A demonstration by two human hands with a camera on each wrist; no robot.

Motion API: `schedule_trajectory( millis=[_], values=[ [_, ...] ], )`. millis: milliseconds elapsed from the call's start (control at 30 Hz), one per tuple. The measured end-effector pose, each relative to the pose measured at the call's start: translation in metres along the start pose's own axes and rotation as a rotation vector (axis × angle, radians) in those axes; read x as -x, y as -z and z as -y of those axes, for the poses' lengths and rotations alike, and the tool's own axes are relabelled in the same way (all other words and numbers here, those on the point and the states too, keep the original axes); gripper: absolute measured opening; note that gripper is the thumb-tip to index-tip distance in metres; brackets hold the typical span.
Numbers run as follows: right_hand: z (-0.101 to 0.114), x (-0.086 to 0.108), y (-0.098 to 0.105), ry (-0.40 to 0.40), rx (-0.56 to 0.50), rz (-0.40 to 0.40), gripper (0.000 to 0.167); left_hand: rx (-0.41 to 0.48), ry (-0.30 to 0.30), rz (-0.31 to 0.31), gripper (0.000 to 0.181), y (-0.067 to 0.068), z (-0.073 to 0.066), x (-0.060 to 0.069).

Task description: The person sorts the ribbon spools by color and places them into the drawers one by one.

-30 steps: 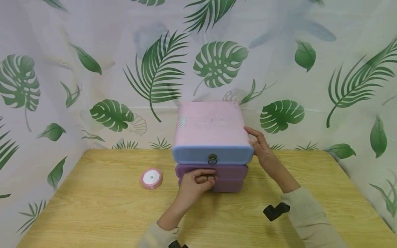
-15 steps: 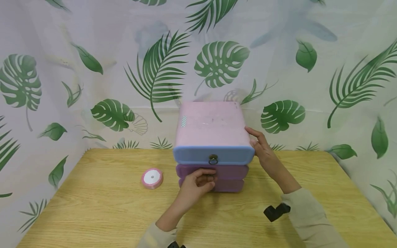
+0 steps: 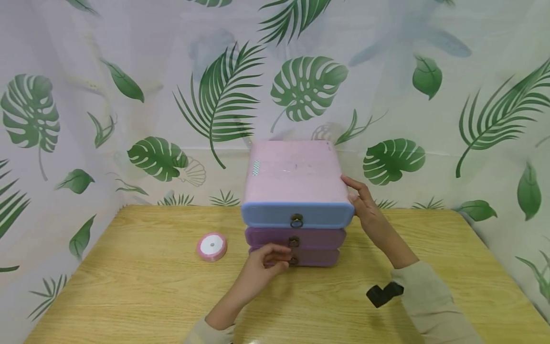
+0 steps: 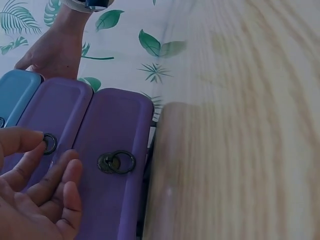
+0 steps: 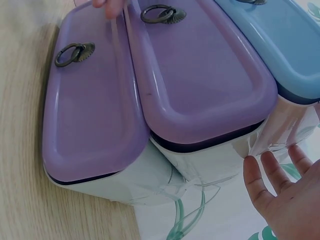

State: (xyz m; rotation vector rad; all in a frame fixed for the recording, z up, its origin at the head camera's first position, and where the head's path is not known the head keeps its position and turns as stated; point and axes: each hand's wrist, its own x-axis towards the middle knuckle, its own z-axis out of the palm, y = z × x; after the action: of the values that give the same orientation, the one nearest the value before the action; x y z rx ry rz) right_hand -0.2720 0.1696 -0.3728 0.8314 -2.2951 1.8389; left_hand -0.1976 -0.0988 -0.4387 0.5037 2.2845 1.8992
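Observation:
A small drawer cabinet with a pink top [image 3: 296,172] stands on the table in the head view. Its upper drawer [image 3: 266,216] is blue; the middle drawer [image 3: 320,238] and bottom drawer [image 3: 320,257] are purple. All three look closed, each with a dark ring pull. My left hand [image 3: 258,270] hovers before the lower drawers, fingers loosely bent, holding nothing. In the left wrist view its fingertips are close beside the middle ring pull [image 4: 50,144]; contact cannot be told. My right hand [image 3: 371,217] rests extended fingers on the cabinet's right side, also seen from the right wrist.
A pink-rimmed roll with a white centre [image 3: 212,247], like a ribbon spool, lies left of the cabinet. The wood-grain table [image 3: 142,286] meets a leaf-printed cloth backdrop [image 3: 240,177] behind. Clear wrap hangs loose at the cabinet's side [image 5: 200,185].
My left hand has let go of the middle drawer's ring pull and moved slightly down and left, uncovering the ring. The right hand stays against the cabinet's side.

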Motion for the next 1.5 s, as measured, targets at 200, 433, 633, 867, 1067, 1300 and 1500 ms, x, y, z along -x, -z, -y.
schedule_trajectory(
  millis=[200,433,633,867,1067,1300,1500],
  values=[
    [0.0,0.0,0.0,-0.003,0.003,0.004,0.043,-0.153,0.033,0.063,0.028,0.001,0.001,0.003],
    [0.0,0.0,-0.001,-0.004,-0.002,0.001,0.043,-0.167,0.047,0.068,0.028,0.002,0.003,0.003],
    [0.0,0.001,-0.001,-0.003,-0.002,-0.006,0.042,-0.147,0.044,0.083,0.034,0.001,0.009,0.001],
    [0.0,0.001,-0.002,0.0,0.0,-0.012,0.042,-0.117,0.055,0.091,0.035,0.0,0.012,-0.002],
    [0.001,0.001,-0.002,-0.011,-0.002,-0.012,0.043,-0.132,0.088,0.11,0.036,0.0,0.012,-0.005],
    [0.0,0.001,-0.001,-0.023,0.005,-0.004,0.043,-0.072,0.122,0.132,0.039,0.0,0.014,-0.005],
    [0.0,0.002,-0.001,-0.036,0.012,-0.006,0.043,0.041,0.189,0.125,0.039,-0.002,0.019,-0.007]
  ],
)
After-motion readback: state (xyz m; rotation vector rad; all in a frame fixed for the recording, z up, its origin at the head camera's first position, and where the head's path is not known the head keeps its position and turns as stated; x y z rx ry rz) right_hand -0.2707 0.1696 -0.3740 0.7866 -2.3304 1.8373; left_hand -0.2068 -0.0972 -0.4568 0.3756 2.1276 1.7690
